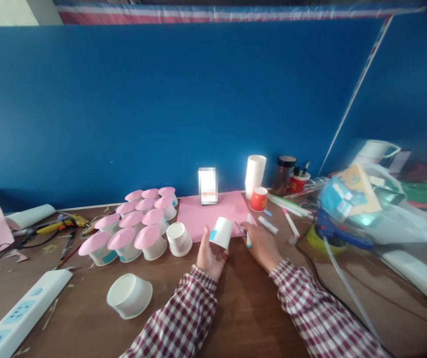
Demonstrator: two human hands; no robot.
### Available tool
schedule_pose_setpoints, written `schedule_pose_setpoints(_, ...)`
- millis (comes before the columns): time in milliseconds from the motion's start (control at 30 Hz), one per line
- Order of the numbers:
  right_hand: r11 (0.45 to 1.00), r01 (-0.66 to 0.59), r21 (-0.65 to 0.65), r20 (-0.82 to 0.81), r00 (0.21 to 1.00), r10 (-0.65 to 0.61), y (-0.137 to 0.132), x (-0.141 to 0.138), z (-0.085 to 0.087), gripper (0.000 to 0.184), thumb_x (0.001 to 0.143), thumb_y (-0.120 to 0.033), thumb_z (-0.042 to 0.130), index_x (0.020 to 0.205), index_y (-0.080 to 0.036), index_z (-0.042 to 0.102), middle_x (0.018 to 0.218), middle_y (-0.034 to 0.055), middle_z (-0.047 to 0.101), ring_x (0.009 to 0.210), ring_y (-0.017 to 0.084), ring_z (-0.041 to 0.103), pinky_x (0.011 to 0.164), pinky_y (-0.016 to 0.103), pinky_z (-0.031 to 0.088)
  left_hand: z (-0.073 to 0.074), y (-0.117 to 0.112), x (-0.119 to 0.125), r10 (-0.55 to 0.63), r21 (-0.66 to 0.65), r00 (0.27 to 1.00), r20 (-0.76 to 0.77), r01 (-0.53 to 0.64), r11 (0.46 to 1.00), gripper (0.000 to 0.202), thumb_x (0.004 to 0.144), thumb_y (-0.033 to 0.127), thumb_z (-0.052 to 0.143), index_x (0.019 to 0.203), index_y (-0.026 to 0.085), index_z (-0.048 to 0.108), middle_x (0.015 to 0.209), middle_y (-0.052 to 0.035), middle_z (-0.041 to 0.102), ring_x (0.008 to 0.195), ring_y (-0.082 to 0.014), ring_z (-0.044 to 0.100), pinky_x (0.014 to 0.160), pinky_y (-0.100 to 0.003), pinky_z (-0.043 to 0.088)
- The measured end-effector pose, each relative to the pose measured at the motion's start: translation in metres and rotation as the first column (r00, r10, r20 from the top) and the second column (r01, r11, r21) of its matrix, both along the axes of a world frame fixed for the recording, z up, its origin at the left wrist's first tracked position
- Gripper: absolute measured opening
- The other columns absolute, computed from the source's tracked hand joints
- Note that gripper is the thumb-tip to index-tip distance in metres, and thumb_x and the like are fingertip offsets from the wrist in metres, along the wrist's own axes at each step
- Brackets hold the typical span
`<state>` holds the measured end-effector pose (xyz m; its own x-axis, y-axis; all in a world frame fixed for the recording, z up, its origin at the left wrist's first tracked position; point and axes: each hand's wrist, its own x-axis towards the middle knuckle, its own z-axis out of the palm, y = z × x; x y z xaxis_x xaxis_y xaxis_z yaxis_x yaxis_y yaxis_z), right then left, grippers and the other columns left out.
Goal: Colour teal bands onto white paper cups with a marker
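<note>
My left hand [213, 258] is wrapped round a small white paper cup [221, 231] with a blue patch on its side, held tilted above the brown table. To its right, my right hand [263, 244] is closed on a slim marker [249, 238] with a white and blue-green body. A thin pointed part shows beside the fingers, towards the cup; the fingers hide how it is held. Left of my left hand, a white cup [179, 238] stands upside down. Further left are several upside-down cups topped with pink paper discs [150, 236].
A pink sheet [191, 219] lies behind my hands. Behind it stand a phone-like screen [208, 186], stacked white cups [255, 174] and a red cup [258, 199]. Nearer left are a larger white tub [129, 295] and a power strip [25, 312]. A plastic bag [395, 214] sits right.
</note>
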<state>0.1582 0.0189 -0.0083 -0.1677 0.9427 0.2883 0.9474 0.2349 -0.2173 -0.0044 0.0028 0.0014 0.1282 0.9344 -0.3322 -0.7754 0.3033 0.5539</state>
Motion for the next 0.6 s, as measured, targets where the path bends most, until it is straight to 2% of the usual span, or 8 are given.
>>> schedule_pose_setpoints(100,0.998,0.008,0.064,-0.051,0.999,-0.005,-0.001,0.0,0.003,0.03,0.085,-0.015,0.052,0.114,-0.021,0.058,0.095,0.0087,0.069,0.089,0.025,0.065,0.068,0.029,0.046,0.0,-0.001,0.0,-0.011,-0.001,1.0,0.005,0.011,1.0,0.051,0.083,0.056,0.051,0.104,0.011,0.061,0.083,-0.0079,0.066,0.059,-0.0114,0.058,0.039,-0.018,0.041)
schedule_pose_setpoints(167,0.991,0.011,0.136,-0.191,0.982,0.015,-0.003,-0.002,0.007,0.025,0.087,-0.019,0.051,0.111,-0.019,0.059,0.097,0.0099,0.069,0.091,0.025,0.064,0.073,0.031,0.048,0.002,-0.002,0.0,-0.007,-0.001,1.0,0.005,0.007,1.0,0.05,0.083,0.056,0.052,0.102,0.011,0.061,0.082,-0.0073,0.066,0.06,-0.0115,0.058,0.039,-0.018,0.041)
schedule_pose_setpoints(267,0.979,-0.022,0.202,-0.507,0.853,0.124,-0.007,-0.008,0.012,0.024,0.091,-0.029,0.049,0.112,-0.017,0.055,0.1,0.0099,0.069,0.093,0.022,0.065,0.08,0.032,0.05,0.004,-0.004,0.003,-0.033,0.046,0.999,0.0,0.033,0.998,0.05,0.083,0.056,0.053,0.103,0.01,0.062,0.084,-0.0087,0.066,0.062,-0.0121,0.059,0.039,-0.018,0.039)
schedule_pose_setpoints(333,0.977,-0.048,0.209,-0.641,0.748,0.174,-0.01,-0.012,0.013,0.026,0.092,-0.035,0.048,0.111,-0.018,0.055,0.104,0.0099,0.068,0.098,0.022,0.065,0.083,0.033,0.051,0.003,-0.005,0.005,-0.053,0.083,0.998,-0.02,0.055,0.995,0.052,0.083,0.056,0.053,0.103,0.009,0.063,0.083,-0.0093,0.067,0.061,-0.0119,0.058,0.038,-0.018,0.038)
schedule_pose_setpoints(467,0.986,-0.078,0.147,-0.765,0.623,0.163,-0.014,-0.019,0.013,0.033,0.091,-0.043,0.048,0.113,-0.019,0.053,0.114,0.0107,0.065,0.109,0.023,0.061,0.089,0.035,0.051,-0.004,-0.007,0.01,-0.059,0.148,0.993,-0.107,0.075,0.986,0.049,0.078,0.053,0.061,0.102,0.01,0.066,0.079,-0.0072,0.066,0.059,-0.0112,0.055,0.04,-0.019,0.037)
schedule_pose_setpoints(600,0.991,-0.071,0.113,-0.797,0.589,0.133,-0.014,-0.023,0.014,0.037,0.087,-0.042,0.052,0.116,-0.018,0.052,0.117,0.0113,0.063,0.112,0.024,0.059,0.091,0.037,0.05,-0.011,-0.009,0.012,-0.049,0.236,0.975,-0.215,0.101,0.967,0.047,0.074,0.051,0.066,0.096,0.01,0.069,0.074,-0.0068,0.065,0.057,-0.0119,0.052,0.043,-0.021,0.037)
